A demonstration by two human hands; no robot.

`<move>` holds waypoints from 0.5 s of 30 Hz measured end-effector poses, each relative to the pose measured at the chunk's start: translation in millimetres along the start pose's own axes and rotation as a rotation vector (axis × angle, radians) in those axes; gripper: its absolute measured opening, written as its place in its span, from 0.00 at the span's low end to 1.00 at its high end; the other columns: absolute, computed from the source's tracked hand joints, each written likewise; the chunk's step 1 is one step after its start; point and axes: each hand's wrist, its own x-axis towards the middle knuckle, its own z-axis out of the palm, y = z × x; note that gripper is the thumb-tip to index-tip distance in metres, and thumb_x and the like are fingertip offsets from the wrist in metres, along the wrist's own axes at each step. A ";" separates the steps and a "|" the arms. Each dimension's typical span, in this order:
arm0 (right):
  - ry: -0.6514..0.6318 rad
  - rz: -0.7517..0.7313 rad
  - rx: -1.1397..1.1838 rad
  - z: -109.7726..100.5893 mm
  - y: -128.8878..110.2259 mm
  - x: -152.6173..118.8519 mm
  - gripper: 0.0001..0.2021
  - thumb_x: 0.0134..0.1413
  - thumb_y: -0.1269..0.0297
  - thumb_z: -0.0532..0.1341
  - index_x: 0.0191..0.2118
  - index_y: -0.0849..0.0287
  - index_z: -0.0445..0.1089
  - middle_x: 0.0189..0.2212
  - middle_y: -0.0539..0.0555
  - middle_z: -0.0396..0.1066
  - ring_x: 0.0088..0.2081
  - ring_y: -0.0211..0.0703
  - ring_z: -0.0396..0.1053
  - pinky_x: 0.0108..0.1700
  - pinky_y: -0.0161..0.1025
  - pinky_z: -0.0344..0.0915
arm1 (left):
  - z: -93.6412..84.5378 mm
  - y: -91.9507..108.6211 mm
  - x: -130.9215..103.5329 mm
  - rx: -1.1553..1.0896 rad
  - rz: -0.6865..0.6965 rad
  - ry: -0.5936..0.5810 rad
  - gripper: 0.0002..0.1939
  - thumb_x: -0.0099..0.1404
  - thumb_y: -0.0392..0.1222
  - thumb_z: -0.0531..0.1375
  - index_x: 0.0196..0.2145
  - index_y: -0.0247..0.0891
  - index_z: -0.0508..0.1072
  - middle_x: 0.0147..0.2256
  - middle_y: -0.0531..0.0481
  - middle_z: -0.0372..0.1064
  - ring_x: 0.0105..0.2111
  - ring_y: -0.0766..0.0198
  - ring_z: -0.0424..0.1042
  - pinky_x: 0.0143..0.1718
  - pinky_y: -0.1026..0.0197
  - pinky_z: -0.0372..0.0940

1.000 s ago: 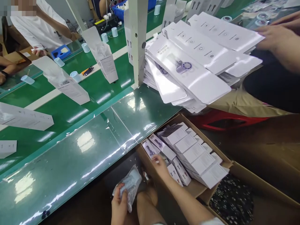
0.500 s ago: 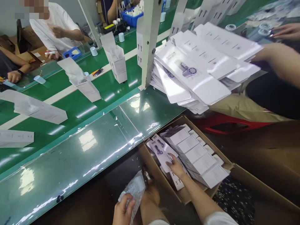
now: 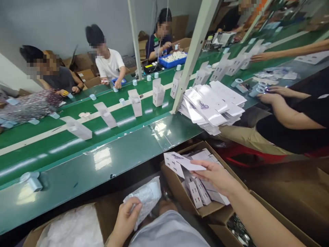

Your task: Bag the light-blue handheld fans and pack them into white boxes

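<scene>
My left hand [image 3: 128,212] grips one end of a bubble-wrap pouch [image 3: 150,195], low in front of my lap. My right hand [image 3: 216,175] pinches a white printed packaging box [image 3: 177,163] by its near end. That box is partly opened out from flat, with a tool picture on its top face and small printed marks on its side. It hangs over an open cardboard carton [image 3: 169,183]. Inside the carton lie more white boxes [image 3: 197,197], some leaning and partly hidden by my right arm.
A green conveyor [image 3: 123,125] carries open white boxes [image 3: 158,92] and light-blue cups. Flattened white boxes [image 3: 213,108] are piled beside a metal post [image 3: 191,61]. White bags [image 3: 74,226] fill a carton at lower left. A co-worker's hands [image 3: 272,96] handle light-blue parts at right; others sit opposite.
My right hand has lifted a white box up out of the carton, and the box has begun to open out. My left hand still holds the pouch. The view has swung up and widened leftward.
</scene>
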 end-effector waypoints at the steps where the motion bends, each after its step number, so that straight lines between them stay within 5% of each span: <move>1: 0.027 -0.060 -0.099 18.3 -15.9 0.6 0.20 0.35 0.62 0.73 0.40 0.59 0.76 0.30 0.56 0.75 0.30 0.45 0.72 0.32 0.40 0.69 | -15.3 3.7 -6.5 -0.002 0.019 0.046 0.10 0.62 0.47 0.59 0.30 0.40 0.75 0.25 0.51 0.72 0.25 0.65 0.68 0.29 0.65 0.63; 4: 0.012 -0.312 -0.506 76.0 -58.4 12.8 0.15 0.47 0.55 0.65 0.38 0.59 0.77 0.16 0.49 0.66 0.20 0.39 0.63 0.22 0.36 0.58 | -56.9 16.0 -21.1 -0.030 0.073 0.193 0.08 0.59 0.46 0.62 0.29 0.40 0.76 0.26 0.50 0.72 0.27 0.64 0.70 0.30 0.64 0.64; 8: -0.134 -0.611 -0.832 158.3 -93.7 50.3 0.13 0.52 0.56 0.59 0.28 0.59 0.76 0.19 0.50 0.67 0.24 0.39 0.62 0.26 0.35 0.55 | -91.4 39.8 -12.5 -0.184 0.116 0.511 0.12 0.52 0.50 0.67 0.26 0.39 0.74 0.26 0.51 0.70 0.28 0.63 0.70 0.32 0.62 0.66; 12: -0.261 -0.715 -0.844 225.8 -102.9 102.1 0.14 0.48 0.59 0.61 0.17 0.59 0.70 0.16 0.49 0.65 0.26 0.40 0.63 0.30 0.35 0.54 | -98.0 70.1 39.3 -0.262 0.159 0.726 0.15 0.52 0.52 0.66 0.26 0.39 0.69 0.25 0.54 0.65 0.26 0.67 0.66 0.29 0.66 0.63; 15: -0.318 -0.731 -0.808 251.5 -96.4 133.2 0.15 0.47 0.58 0.64 0.16 0.60 0.67 0.17 0.50 0.65 0.27 0.40 0.63 0.32 0.36 0.55 | -90.9 83.3 86.2 -0.220 0.159 0.726 0.14 0.54 0.51 0.64 0.27 0.39 0.67 0.23 0.56 0.64 0.24 0.69 0.64 0.28 0.66 0.61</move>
